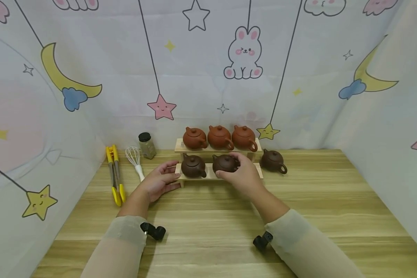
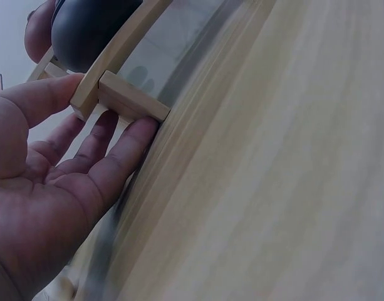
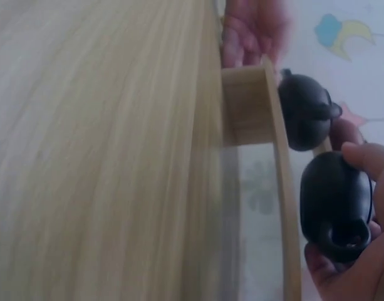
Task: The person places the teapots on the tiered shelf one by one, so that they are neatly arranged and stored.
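In the head view my right hand (image 1: 244, 173) grips a dark brown teapot (image 1: 225, 164) with thumb and fingers on either side of its body. That teapot (image 3: 336, 200) is close over the front wooden stand (image 1: 208, 177); its spout points left. Another dark teapot (image 1: 193, 166) sits on the stand's left half. My left hand (image 1: 158, 180) holds the stand's left end, with the thumb at the board and fingers by the leg (image 2: 130, 99). A third dark teapot (image 1: 273, 160) rests on the table, right of the stand.
Behind, a second wooden stand (image 1: 178, 145) bears reddish-brown teapots (image 1: 220, 137) in a row. At left lie yellow-handled tongs (image 1: 115, 175) and a white whisk (image 1: 135, 162); a black-capped jar (image 1: 147, 146) stands beside them. A printed curtain (image 1: 208, 85) encloses the wooden table (image 1: 208, 231).
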Demonstrator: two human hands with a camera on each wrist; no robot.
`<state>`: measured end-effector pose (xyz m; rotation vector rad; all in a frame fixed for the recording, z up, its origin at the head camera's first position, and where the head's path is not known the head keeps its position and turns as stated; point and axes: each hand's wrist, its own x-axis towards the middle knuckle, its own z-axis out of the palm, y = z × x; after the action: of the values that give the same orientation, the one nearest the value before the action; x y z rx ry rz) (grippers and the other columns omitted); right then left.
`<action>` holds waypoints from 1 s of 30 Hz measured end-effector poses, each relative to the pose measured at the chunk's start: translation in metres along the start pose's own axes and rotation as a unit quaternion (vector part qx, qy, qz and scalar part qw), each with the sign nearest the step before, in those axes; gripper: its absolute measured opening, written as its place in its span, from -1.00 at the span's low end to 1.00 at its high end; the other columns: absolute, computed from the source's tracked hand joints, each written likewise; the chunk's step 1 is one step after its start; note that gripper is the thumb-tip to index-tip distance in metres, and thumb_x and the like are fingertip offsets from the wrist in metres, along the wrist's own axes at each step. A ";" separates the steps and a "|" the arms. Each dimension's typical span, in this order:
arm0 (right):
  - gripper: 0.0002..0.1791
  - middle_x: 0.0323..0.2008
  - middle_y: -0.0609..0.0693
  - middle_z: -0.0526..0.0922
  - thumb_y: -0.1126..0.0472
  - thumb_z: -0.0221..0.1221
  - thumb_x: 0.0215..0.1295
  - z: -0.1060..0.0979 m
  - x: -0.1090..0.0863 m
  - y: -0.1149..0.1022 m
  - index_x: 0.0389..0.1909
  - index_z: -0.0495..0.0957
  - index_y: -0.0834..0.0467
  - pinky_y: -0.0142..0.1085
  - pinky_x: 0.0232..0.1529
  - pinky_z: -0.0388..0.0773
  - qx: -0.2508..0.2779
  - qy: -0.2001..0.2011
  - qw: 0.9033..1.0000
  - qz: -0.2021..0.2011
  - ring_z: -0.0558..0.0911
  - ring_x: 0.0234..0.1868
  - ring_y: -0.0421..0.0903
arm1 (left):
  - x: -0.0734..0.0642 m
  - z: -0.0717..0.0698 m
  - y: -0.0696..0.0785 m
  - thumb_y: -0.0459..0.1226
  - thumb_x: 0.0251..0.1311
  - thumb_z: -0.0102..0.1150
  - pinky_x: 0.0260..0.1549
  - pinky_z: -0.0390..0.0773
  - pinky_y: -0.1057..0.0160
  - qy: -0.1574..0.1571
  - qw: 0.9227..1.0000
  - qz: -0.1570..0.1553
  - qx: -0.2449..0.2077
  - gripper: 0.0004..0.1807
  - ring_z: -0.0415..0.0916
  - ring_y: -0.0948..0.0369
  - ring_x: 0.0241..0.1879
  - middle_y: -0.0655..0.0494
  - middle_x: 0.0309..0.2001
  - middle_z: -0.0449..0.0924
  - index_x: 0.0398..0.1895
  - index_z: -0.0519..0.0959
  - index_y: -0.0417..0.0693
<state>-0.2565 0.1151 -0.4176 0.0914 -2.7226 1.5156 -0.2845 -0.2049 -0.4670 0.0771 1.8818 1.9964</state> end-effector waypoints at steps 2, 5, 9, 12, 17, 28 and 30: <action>-0.10 0.31 -0.01 0.61 -0.13 0.59 0.12 0.004 0.002 -0.002 0.47 0.45 -0.08 0.06 0.22 0.65 -0.001 0.002 1.000 0.003 0.65 0.24 0.10 | 0.000 0.000 0.000 -0.38 0.58 0.09 0.26 0.70 0.04 0.000 1.000 0.000 0.000 -0.24 0.57 0.26 0.13 -0.14 0.51 0.23 0.73 0.05 -0.05; -0.09 0.32 0.00 0.61 -0.15 0.58 0.13 0.009 0.004 -0.005 0.49 0.44 -0.06 0.06 0.23 0.64 -0.009 0.007 1.000 0.007 0.64 0.25 0.10 | 0.000 0.000 0.000 -0.38 0.57 0.10 0.25 0.71 0.05 0.001 1.000 0.001 -0.001 -0.24 0.57 0.26 0.12 -0.11 0.49 0.25 0.72 0.06 -0.05; -0.10 0.29 0.00 0.63 -0.17 0.58 0.13 0.016 0.007 -0.007 0.48 0.45 -0.07 0.06 0.20 0.66 -0.023 0.016 1.000 0.010 0.65 0.22 0.10 | 0.001 0.000 0.000 -0.38 0.57 0.10 0.25 0.71 0.05 0.002 1.000 0.001 -0.001 -0.25 0.56 0.25 0.12 -0.12 0.49 0.23 0.72 0.07 -0.05; -0.09 0.29 0.01 0.63 -0.18 0.58 0.13 0.019 0.009 -0.007 0.48 0.45 -0.07 0.04 0.18 0.67 -0.030 0.024 0.999 0.007 0.65 0.21 0.10 | 0.001 0.000 0.000 -0.38 0.58 0.10 0.25 0.71 0.04 0.004 1.000 0.000 0.000 -0.25 0.54 0.25 0.12 -0.13 0.50 0.21 0.72 0.07 -0.04; -0.08 0.30 0.04 0.62 -0.17 0.58 0.12 0.021 0.010 -0.008 0.48 0.45 -0.04 0.05 0.20 0.66 -0.030 0.031 0.999 0.007 0.64 0.22 0.11 | 0.000 0.000 0.000 -0.38 0.58 0.10 0.25 0.71 0.05 0.003 1.000 -0.001 0.000 -0.24 0.54 0.24 0.13 -0.13 0.51 0.20 0.73 0.06 -0.04; -0.13 0.44 -0.01 0.53 -0.27 0.51 0.21 0.009 0.003 -0.003 0.50 0.45 -0.13 0.14 0.40 0.55 -0.028 0.011 0.999 -0.011 0.54 0.44 0.11 | -0.002 0.002 0.002 -0.40 0.57 0.10 0.21 0.73 0.08 0.004 1.000 -0.007 -0.004 -0.24 0.57 0.25 0.10 -0.08 0.46 0.26 0.72 0.06 -0.04; -0.17 0.44 -0.03 0.54 -0.29 0.48 0.24 0.001 0.000 0.000 0.48 0.47 -0.14 0.12 0.40 0.57 -0.017 0.004 1.000 -0.012 0.56 0.44 0.11 | -0.002 0.003 0.002 -0.39 0.57 0.11 0.22 0.73 0.06 0.001 1.000 -0.006 -0.005 -0.24 0.56 0.25 0.11 -0.09 0.47 0.25 0.73 0.06 -0.05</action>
<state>-0.2564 0.1141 -0.4182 0.1156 -2.7291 1.4613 -0.2827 -0.2031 -0.4640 0.0605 1.8705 1.9983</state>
